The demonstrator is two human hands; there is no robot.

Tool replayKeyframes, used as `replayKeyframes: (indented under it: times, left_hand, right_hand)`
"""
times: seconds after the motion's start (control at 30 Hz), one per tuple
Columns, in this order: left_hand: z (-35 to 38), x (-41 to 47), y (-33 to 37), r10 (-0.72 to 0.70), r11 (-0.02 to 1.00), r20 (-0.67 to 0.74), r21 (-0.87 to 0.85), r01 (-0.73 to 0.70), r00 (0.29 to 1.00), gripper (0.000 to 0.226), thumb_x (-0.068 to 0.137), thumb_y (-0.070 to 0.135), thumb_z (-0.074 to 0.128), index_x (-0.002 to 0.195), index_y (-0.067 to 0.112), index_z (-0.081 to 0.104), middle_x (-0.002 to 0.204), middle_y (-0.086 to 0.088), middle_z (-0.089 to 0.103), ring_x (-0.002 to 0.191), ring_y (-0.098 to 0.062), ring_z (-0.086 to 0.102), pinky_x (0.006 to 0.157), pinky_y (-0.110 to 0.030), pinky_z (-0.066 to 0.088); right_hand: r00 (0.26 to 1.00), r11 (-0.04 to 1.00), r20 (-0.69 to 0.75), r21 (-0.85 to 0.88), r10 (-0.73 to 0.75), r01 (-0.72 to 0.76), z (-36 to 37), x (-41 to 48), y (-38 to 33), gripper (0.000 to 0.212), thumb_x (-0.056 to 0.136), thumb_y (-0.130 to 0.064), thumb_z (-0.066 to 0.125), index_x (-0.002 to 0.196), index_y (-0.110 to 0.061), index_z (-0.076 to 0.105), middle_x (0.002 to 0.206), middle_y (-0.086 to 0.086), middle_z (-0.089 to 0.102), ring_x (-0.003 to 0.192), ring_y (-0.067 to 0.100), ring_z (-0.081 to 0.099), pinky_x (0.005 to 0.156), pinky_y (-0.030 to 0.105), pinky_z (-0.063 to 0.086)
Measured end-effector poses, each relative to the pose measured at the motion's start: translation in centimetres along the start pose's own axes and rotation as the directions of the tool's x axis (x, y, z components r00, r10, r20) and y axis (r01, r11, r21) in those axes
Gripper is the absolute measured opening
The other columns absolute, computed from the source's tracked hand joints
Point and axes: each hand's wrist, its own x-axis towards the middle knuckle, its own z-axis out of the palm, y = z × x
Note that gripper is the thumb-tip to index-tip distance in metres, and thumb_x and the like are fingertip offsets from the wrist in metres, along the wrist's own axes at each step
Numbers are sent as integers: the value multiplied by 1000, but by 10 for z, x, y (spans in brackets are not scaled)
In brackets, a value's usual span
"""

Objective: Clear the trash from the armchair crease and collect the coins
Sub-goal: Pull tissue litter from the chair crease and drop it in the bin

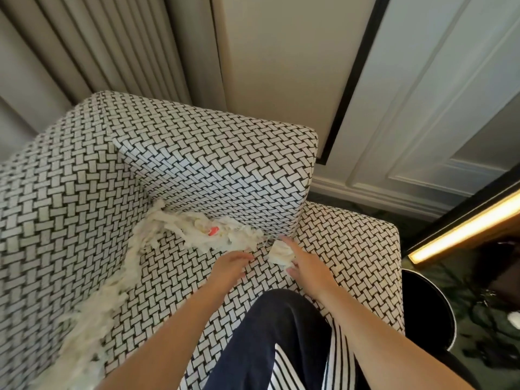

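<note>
Trash (pixel 180 229), shredded white paper, lay packed along the armchair (pixel 197 164) crease. It ran from the near left side up to the back corner, then right along the foot of the upholstered block, w/ a small red scrap (pixel 213 230) in the middle. Your right hand (pixel 306 266) was at the crease's right end, index finger stretched to the seam, grip clamped on a crumpled white wad (pixel 281 253). Your left hand (pixel 230 266) sat just beside it, knuckles up, fingers curled down onto the seat at the edge of the shreds; couldn't tell if that grip held anything. Your knee (pixel 267 327), in dark trousers, pressed on the seat front. A round black object (pixel 427 305) stood right of the chair.
</note>
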Motion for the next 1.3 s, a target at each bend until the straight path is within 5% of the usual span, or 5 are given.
replayKeyframes:
  times: [0.13, 0.4, 0.77, 1.0, 1.3]
  left_hand:
    - [-2, 1, 1, -26, 982, 36, -184, 32, 999, 22, 92, 15, 51, 105, 28, 64, 123, 6, 50, 109, -23, 49, 88, -34, 44]
    - [-9, 20, 15, -159, 830, 218, -498, 250, 963, 38, 91, 25, 57, 128, 33, 50, 136, -2, 33, 118, -33, 44, 99, -43, 41]
    - [-2, 17, -1, -215, 826, -10, -535, 176, 977, 38, 88, 7, 57, 125, -1, 53, 112, -10, 54, 97, -23, 50, 77, -34, 46]
    - [11, -11, 10, -14, 936, 68, -349, 37, 998, 19, 88, 0, 54, 92, 13, 68, 119, -11, 58, 110, -25, 52, 87, -35, 46]
    - [94, -33, 60, 236, 967, 307, 19, -254, 922, 17, 85, 8, 61, 90, 23, 67, 112, -1, 60, 105, -18, 54, 92, -33, 47]
  right_hand:
    - [988, 999, 148, -14, 52, -51, 5, 12, -13, 83, 92, -8, 50, 147, -43, -1, 120, 11, 57, 72, 8, 55, 62, 20, 48]
    - [992, 990, 16, -67, 126, -125, 9, 5, -11, 47, 96, -11, 44, 138, -31, 39, 124, 3, 58, 99, 16, 62, 81, 28, 54]
    - [983, 979, -141, 180, 120, -94, -2, -6, 4, 25, 94, -22, 53, 117, -21, 62, 90, -9, 61, 55, 0, 47, 48, 12, 37]
    - [958, 920, -241, 388, 156, -52, -27, -26, 12, 24, 93, -21, 54, 117, -19, 58, 84, -12, 60, 66, 7, 62, 57, 16, 51]
    - [821, 791, -395, 602, 414, -109, -73, -83, 73, 21, 92, -23, 57, 112, -20, 53, 89, -8, 61, 76, 9, 63, 65, 19, 50]
